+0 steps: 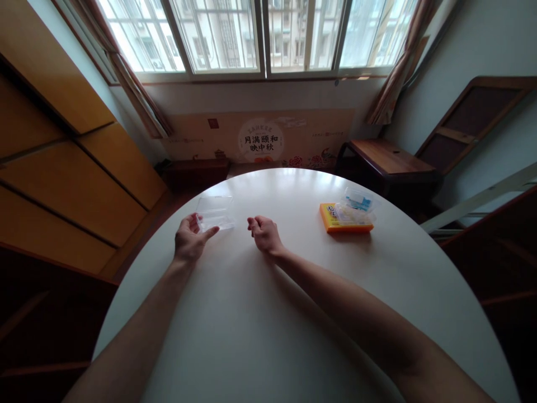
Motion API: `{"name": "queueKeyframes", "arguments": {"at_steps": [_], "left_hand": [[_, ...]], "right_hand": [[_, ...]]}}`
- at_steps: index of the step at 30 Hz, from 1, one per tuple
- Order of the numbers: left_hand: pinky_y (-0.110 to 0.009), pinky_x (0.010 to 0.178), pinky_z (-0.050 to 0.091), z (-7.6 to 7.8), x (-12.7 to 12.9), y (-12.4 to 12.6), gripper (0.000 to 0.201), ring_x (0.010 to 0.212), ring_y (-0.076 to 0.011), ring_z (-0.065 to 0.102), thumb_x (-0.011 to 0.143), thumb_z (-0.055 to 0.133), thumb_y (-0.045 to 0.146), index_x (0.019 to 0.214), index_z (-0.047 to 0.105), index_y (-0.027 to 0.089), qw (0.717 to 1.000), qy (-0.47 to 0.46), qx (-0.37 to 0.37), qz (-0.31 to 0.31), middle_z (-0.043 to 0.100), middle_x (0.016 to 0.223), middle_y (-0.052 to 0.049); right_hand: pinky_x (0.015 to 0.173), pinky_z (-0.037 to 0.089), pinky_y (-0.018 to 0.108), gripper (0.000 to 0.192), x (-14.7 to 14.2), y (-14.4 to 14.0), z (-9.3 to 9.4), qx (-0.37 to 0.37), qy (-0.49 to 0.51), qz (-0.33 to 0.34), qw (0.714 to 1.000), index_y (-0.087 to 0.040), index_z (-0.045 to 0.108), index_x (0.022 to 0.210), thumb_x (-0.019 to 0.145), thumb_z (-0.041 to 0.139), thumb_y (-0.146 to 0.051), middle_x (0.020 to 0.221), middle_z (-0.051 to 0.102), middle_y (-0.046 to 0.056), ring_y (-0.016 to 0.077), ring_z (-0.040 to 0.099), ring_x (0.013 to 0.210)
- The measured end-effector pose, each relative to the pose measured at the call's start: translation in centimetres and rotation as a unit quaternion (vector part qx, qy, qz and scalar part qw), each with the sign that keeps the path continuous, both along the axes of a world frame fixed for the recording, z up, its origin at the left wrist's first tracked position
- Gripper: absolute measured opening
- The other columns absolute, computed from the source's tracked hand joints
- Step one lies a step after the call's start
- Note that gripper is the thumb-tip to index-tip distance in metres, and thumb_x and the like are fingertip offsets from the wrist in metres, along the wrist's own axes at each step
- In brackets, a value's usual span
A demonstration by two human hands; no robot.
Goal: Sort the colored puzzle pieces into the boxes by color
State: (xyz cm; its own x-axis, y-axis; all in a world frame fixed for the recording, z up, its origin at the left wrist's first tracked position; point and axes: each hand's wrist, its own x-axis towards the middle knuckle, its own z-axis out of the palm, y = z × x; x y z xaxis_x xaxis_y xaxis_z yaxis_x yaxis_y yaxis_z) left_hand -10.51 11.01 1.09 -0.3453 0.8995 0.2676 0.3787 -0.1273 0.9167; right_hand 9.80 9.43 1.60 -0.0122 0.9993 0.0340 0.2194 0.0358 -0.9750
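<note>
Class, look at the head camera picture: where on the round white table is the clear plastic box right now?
The clear plastic box lies open on the left part of the round white table, at the left hand fingertips, across from the right hand.

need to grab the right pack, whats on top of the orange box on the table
On the orange box lie small clear packets, one with blue print, covering most of its top. Only the box's left end with its label shows; the rest of its face is hidden. What the packets contain cannot be made out.
</note>
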Motion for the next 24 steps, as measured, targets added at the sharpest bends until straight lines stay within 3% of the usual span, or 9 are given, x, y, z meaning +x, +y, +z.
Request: {"name": "queueKeyframes", "arguments": {"at_steps": [2, 5, 8, 11, 18, 24], "left_hand": [[-0.045, 0.102, 0.043, 0.3, -1.6, -0.1, 0.084, 0.117, -0.0281, 0.056, 0.056, 0.082, 0.038, 0.128, 0.044, 0.017, 0.994, 0.104, -0.033, 0.004, 0.059, 0.126, -0.013], [-0.042, 0.093, 0.048, 0.7, -3.2, -0.2, 0.085, 0.103, -0.0257, 0.063, 0.061, 0.078, 0.045, 0.132, 0.038, 0.021, 0.977, 0.192, -0.094, -0.013, 0.060, 0.128, -0.012], [-0.039, 0.091, 0.048, 0.6, -4.0, 0.0, 0.080, 0.100, -0.0241, 0.065, 0.066, 0.073, 0.047, 0.132, 0.038, 0.021, 0.965, 0.233, -0.115, -0.024, 0.059, 0.130, -0.012], [-0.037, 0.095, 0.046, 0.5, -4.3, 0.3, 0.081, 0.106, -0.0244, 0.063, 0.067, 0.072, 0.046, 0.134, 0.036, 0.020, 0.958, 0.257, -0.125, -0.023, 0.058, 0.133, -0.012], [-0.041, 0.105, 0.037, 1.5, -4.0, 0.1, 0.079, 0.124, -0.0311, 0.053, 0.073, 0.068, 0.048, 0.139, 0.039, 0.016, 0.934, 0.311, -0.172, -0.032, 0.058, 0.133, -0.014], [-0.040, 0.106, 0.037, 1.5, -3.9, -0.7, 0.084, 0.127, -0.0310, 0.051, 0.073, 0.067, 0.047, 0.143, 0.036, 0.012, 0.934, 0.316, -0.163, -0.035, 0.056, 0.135, -0.016]], "right_hand": [[0.066, 0.041, 0.024, 0.027, -1.3, 1.0, -0.2, 0.095, -0.177, 0.027, 0.979, -0.019, 0.057, 0.075, 0.096, 0.047, -0.033, 0.078, 0.066, 0.003, 0.0150, 0.059, 0.074], [0.071, 0.041, 0.028, 0.024, -3.0, 2.0, -0.6, 0.157, -0.341, 0.083, 0.923, -0.020, 0.059, 0.089, 0.098, 0.043, -0.034, 0.094, 0.068, 0.008, 0.0192, 0.062, 0.083], [0.072, 0.043, 0.028, 0.019, -4.1, 2.5, -1.1, 0.205, -0.410, 0.146, 0.877, -0.019, 0.057, 0.100, 0.098, 0.043, -0.031, 0.102, 0.065, 0.009, 0.0194, 0.062, 0.087], [0.075, 0.044, 0.028, 0.015, -4.4, 2.5, -1.5, 0.237, -0.424, 0.164, 0.859, -0.019, 0.056, 0.103, 0.096, 0.043, -0.023, 0.102, 0.063, 0.008, 0.0194, 0.058, 0.091], [0.086, 0.042, 0.036, 0.019, -4.0, 1.0, -1.3, 0.262, -0.420, 0.162, 0.854, -0.019, 0.061, 0.100, 0.094, 0.044, -0.027, 0.104, 0.059, 0.010, 0.0219, 0.051, 0.098], [0.091, 0.044, 0.033, 0.018, -2.5, -1.1, -1.2, 0.232, -0.253, 0.171, 0.924, -0.020, 0.062, 0.103, 0.091, 0.049, -0.019, 0.114, 0.060, 0.007, 0.0178, 0.057, 0.100]]}}
